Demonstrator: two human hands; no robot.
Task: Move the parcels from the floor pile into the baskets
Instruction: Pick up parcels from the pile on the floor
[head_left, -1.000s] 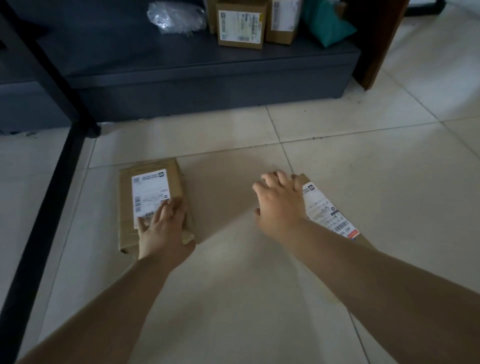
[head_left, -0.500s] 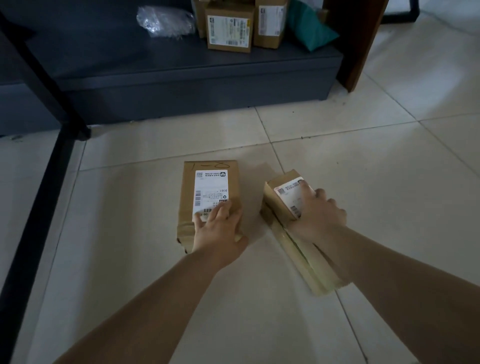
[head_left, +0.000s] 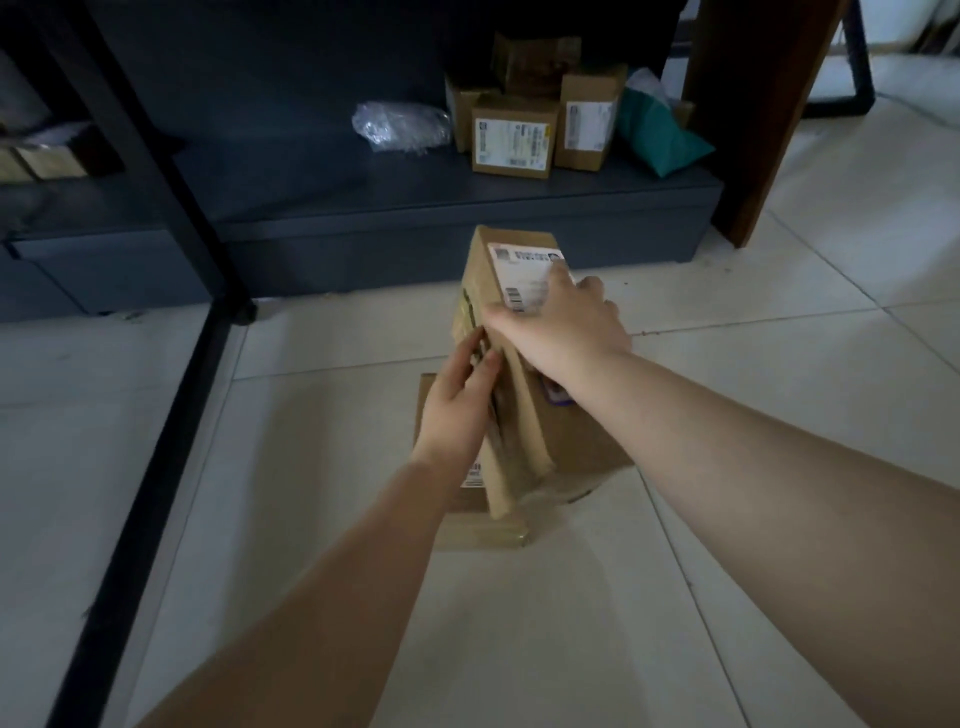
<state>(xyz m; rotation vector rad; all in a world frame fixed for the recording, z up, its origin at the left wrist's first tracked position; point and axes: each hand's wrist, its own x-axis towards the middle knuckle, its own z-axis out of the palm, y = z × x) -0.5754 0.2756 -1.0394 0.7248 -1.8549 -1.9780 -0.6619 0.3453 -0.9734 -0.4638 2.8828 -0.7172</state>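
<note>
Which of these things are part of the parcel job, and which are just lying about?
Part of the job:
- long parcel, tilted up, held by both hands: right hand, left hand
- flat parcel lying beneath it on the floor

Just lying about:
- small boxes on the dark platform
- clear plastic bag
- green bag
- black frame

No baskets are in view.

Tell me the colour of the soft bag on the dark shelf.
Teal green bag, seen in the head view.
</note>
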